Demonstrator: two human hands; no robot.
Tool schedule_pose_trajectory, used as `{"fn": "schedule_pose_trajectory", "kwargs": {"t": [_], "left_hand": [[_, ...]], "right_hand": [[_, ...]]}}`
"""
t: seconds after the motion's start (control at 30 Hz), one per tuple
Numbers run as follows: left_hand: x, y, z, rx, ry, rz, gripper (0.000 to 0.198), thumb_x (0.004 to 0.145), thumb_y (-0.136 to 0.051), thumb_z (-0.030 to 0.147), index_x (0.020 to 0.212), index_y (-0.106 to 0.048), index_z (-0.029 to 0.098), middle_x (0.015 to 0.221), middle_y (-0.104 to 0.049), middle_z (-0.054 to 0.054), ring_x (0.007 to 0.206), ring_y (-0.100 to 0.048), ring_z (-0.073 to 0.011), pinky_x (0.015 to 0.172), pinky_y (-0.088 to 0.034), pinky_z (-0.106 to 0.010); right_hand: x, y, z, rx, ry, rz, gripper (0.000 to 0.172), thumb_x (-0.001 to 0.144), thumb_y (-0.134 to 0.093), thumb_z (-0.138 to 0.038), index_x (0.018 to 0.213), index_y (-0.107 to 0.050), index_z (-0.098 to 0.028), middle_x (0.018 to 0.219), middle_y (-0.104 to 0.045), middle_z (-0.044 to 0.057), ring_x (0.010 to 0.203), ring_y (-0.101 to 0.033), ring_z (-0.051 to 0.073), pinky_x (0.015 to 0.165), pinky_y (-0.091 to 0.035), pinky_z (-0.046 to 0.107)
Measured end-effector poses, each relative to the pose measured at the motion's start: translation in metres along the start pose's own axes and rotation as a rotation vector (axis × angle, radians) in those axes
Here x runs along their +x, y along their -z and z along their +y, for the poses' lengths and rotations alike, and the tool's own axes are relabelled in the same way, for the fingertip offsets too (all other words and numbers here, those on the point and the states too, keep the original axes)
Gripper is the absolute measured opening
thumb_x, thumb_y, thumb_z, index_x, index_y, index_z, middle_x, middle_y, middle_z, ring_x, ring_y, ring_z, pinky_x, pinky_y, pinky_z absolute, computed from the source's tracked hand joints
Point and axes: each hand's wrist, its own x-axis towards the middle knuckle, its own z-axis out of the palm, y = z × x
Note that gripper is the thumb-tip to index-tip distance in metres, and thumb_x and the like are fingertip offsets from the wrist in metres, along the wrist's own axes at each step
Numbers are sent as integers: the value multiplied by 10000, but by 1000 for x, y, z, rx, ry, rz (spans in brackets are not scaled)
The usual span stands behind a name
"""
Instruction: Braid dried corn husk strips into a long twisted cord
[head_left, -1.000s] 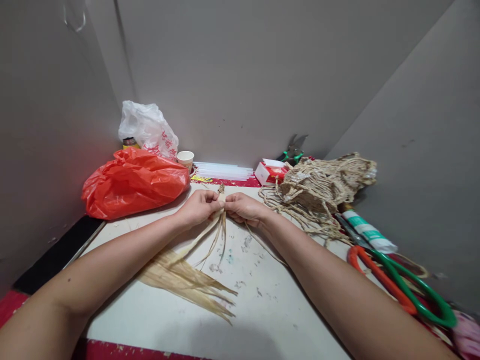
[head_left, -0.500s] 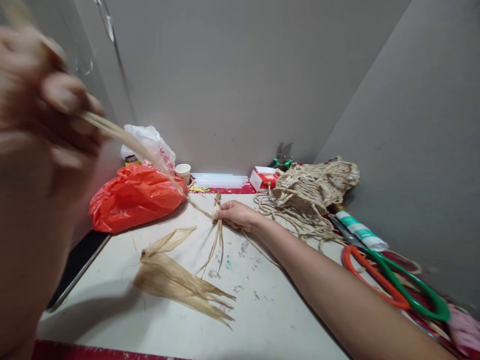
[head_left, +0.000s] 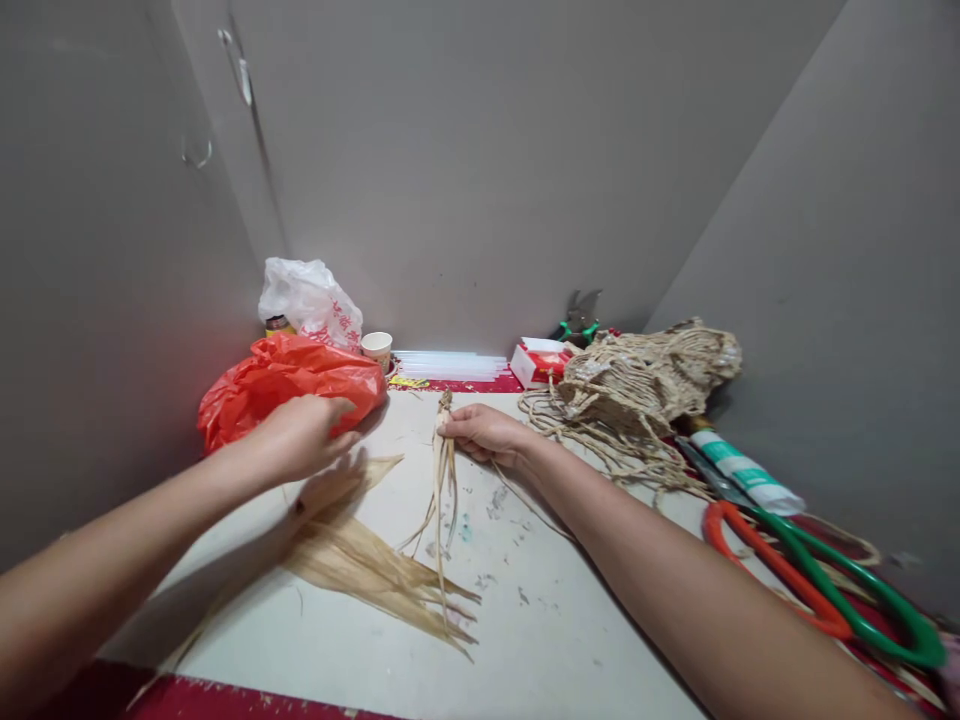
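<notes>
Since the earlier frame, the left hand (head_left: 304, 438) has come down from the upper left to the far left part of the tabletop (head_left: 540, 620). The strand it had drawn taut now hangs loose from the husk bundle (head_left: 442, 452). The right hand (head_left: 487, 432) has kept its place. Its thumb and fingers are clamped on the bundle just below the top, near the middle of the far edge. The left hand's thumb and fingers stand apart, with nothing seen between them.

Condition of the bundle: pale straw colour, narrow, upright in view, a darker knotted tip, thin uneven strands trailing toward the near edge. Loose husk pieces (head_left: 352, 555), flat, tan and split into points, lie left of centre; the longest strand reaches over them.

Edges: a red plastic bag (head_left: 300, 370) fills the far left corner; a heap of twisted cord (head_left: 645, 380) covers the far right corner; orange and green handles (head_left: 926, 640) lie along the right edge. Open room: the stained central surface right of the husk pieces, and the strip along the near edge.
</notes>
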Motion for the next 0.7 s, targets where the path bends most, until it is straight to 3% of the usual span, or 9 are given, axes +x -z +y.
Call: {"fn": "schedule_pose_trajectory", "kwargs": {"t": [0.1, 0.17, 0.3, 0.43, 0.7], "left_hand": [[25, -51, 2, -206, 18, -40, 157, 735, -587, 309, 714, -623, 159, 652, -648, -41, 545, -569, -122, 506, -390, -208], [43, -78, 7, -366, 146, -100, 128, 731, -590, 279, 710, -589, 152, 576, -619, -29, 479, -546, -116, 459, -381, -204], [68, -114, 12, -777, 351, -155, 194, 680, -662, 205, 722, -476, 167, 499, -572, 15, 455, -551, -112, 456, -426, -202], [73, -125, 11, -941, 363, -162, 201, 661, -667, 119, 711, -475, 153, 497, -575, 14, 444, -543, -95, 470, -453, -209], [71, -121, 6, -1078, 455, -220, 172, 641, -659, 72, 694, -507, 132, 466, -554, 24, 401, -521, -80, 464, -472, -213]], "right_hand": [[0, 0, 0, 15, 5, -6, 300, 663, -665, -266, 585, -386, -184, 348, -261, -115, 309, -144, 20, 326, -73, 179], [0, 0, -1, 33, 6, -12, 313, 646, -677, -277, 584, -385, -185, 355, -263, -117, 314, -143, 18, 328, -72, 176], [-1, 1, 0, 61, 1, 11, 337, 622, -690, -273, 572, -367, -190, 359, -256, -119, 313, -141, 15, 324, -75, 174], [0, 3, 1, 61, -11, -7, 341, 625, -694, -266, 578, -364, -191, 364, -259, -121, 299, -149, 12, 320, -66, 174], [0, 2, 0, 76, -11, 41, 306, 671, -660, -241, 578, -374, -185, 355, -258, -119, 290, -156, 11, 316, -76, 169]]}}
